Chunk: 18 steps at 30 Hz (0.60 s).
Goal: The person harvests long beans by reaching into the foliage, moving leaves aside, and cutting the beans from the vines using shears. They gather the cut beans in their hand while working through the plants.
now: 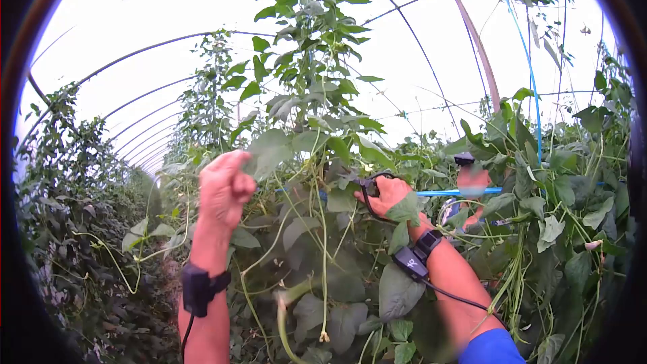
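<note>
My left hand point(226, 190) is raised with its fingers curled closed, and what they hold, if anything, I cannot make out. A broad, blurred bean leaf point(269, 152) lies right at its fingertips. My right hand point(396, 197) grips black-handled scissors point(368, 189), a loop showing around the fingers. Their blades point left into the foliage of a tall climbing bean plant point(303, 47). Long thin bean pods point(323, 256) hang below and between my hands. Another leaf point(406, 209) partly covers my right wrist.
A blue pole or tube point(458, 192) runs rightward behind my right hand. Another person point(473, 180) is partly hidden among leaves at right. Dense vines point(57, 189) line the left side along a narrow path point(168, 283). Curved greenhouse hoops point(411, 23) arch overhead.
</note>
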Each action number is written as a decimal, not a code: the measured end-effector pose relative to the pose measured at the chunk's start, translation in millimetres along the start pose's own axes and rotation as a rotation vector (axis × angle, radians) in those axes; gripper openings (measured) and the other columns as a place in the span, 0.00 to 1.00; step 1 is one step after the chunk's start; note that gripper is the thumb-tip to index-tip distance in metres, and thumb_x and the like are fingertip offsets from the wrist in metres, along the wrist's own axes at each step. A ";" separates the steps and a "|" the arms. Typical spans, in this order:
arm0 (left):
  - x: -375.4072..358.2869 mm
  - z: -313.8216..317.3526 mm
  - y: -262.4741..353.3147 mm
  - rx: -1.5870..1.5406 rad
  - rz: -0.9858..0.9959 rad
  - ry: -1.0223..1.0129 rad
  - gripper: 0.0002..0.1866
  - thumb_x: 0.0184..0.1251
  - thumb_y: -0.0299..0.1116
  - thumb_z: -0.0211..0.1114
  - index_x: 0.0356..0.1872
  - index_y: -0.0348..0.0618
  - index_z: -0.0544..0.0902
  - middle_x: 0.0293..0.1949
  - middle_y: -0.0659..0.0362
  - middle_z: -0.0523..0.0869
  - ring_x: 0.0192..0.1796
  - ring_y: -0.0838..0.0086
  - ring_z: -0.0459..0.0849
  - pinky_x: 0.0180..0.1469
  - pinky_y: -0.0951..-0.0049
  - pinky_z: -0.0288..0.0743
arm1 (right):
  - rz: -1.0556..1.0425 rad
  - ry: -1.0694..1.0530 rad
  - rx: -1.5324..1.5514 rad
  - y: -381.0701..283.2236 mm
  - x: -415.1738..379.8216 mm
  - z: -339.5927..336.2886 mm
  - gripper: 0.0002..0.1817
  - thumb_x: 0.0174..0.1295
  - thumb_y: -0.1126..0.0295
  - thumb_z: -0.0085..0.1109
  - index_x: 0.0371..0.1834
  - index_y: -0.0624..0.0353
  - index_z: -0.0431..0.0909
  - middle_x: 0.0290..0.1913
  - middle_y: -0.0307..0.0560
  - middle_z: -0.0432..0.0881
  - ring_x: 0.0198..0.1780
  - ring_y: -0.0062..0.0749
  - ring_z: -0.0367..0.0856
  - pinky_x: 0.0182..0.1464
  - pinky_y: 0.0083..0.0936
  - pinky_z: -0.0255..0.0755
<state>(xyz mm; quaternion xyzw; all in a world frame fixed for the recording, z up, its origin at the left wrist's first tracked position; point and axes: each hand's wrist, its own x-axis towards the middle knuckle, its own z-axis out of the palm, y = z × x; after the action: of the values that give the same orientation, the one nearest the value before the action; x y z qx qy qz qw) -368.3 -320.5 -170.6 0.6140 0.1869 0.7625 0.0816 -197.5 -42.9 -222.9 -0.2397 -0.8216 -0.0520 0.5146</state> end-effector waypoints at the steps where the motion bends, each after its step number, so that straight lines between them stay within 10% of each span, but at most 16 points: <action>1: 10.7 10.4 -14.8 0.211 -0.008 0.096 0.12 0.66 0.32 0.61 0.44 0.33 0.78 0.18 0.62 0.78 0.19 0.78 0.79 0.17 0.84 0.70 | -0.013 0.012 -0.002 0.2 -1.8 1.7 0.34 0.49 0.32 0.56 0.32 0.57 0.80 0.30 0.58 0.82 0.37 0.55 0.82 0.42 0.44 0.74; 3: 33.4 2.8 -40.3 0.382 0.022 0.043 0.14 0.63 0.28 0.63 0.46 0.32 0.77 0.37 0.52 0.85 0.36 0.71 0.86 0.33 0.79 0.82 | -0.068 0.076 -0.009 2.4 -0.9 7.7 0.33 0.49 0.33 0.57 0.29 0.58 0.79 0.26 0.58 0.81 0.33 0.56 0.82 0.39 0.44 0.74; 7: 88.5 -13.3 -97.6 0.478 0.171 -0.118 0.21 0.58 0.22 0.62 0.54 0.29 0.72 0.48 0.48 0.82 0.51 0.71 0.81 0.54 0.76 0.75 | -0.141 0.197 -0.046 0.0 -7.1 16.5 0.32 0.49 0.36 0.59 0.26 0.61 0.76 0.23 0.57 0.79 0.29 0.55 0.81 0.33 0.44 0.73; 13: 150.6 -52.2 -148.1 1.149 0.458 0.100 0.29 0.46 0.39 0.71 0.47 0.32 0.73 0.41 0.49 0.82 0.47 0.65 0.81 0.49 0.70 0.73 | -0.187 0.245 -0.007 -10.0 -15.1 12.1 0.27 0.51 0.44 0.63 0.26 0.62 0.74 0.23 0.57 0.78 0.28 0.56 0.79 0.32 0.43 0.73; 18: 170.1 -89.0 -146.4 1.384 0.227 0.107 0.37 0.37 0.54 0.75 0.39 0.31 0.73 0.33 0.48 0.79 0.36 0.58 0.78 0.42 0.63 0.73 | -0.196 0.292 -0.033 -18.0 -19.5 15.7 0.23 0.50 0.50 0.66 0.25 0.62 0.74 0.24 0.57 0.78 0.27 0.54 0.79 0.30 0.42 0.72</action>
<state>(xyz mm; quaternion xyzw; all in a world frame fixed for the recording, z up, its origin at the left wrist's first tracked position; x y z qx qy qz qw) -509.4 -142.5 -88.5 0.5023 0.5676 0.5015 -0.4172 -211.5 -60.1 -244.4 -0.1567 -0.7566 -0.1496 0.6170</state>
